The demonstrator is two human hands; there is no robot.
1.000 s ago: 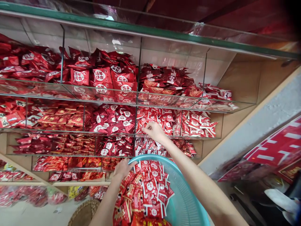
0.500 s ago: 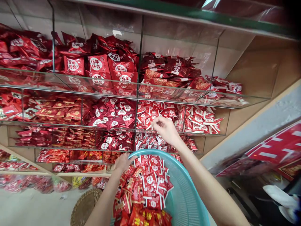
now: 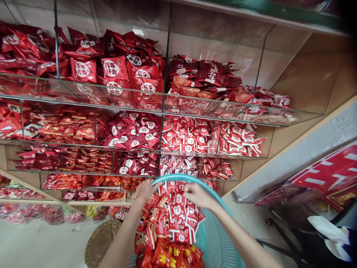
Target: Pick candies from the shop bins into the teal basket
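My left hand [image 3: 145, 190] is closed on the far left rim of a turquoise plastic basket [image 3: 220, 238]. Over the packets at the basket's far side is my right hand [image 3: 196, 195], its fingers curled in; whatever they may hold is hidden. Small red-and-white packets [image 3: 178, 213] fill the upper middle of the basket. Nearer to me lie brighter red packets with yellow print [image 3: 163, 257]. Just beyond the rim, shelf bins hold similar red-and-white packets [image 3: 189, 139].
Glass-fronted shelves rise ahead, with larger red bags [image 3: 114, 69] on the upper tier and dark red packets [image 3: 134, 130] below. A woven round stool or basket [image 3: 97, 240] stands on the floor at left. A black chair base [image 3: 281, 238] is at right.
My right hand has come down from the red-and-white packets on the shelf to above those in the basket, its fingers now curled tighter. My left hand stays on the rim.
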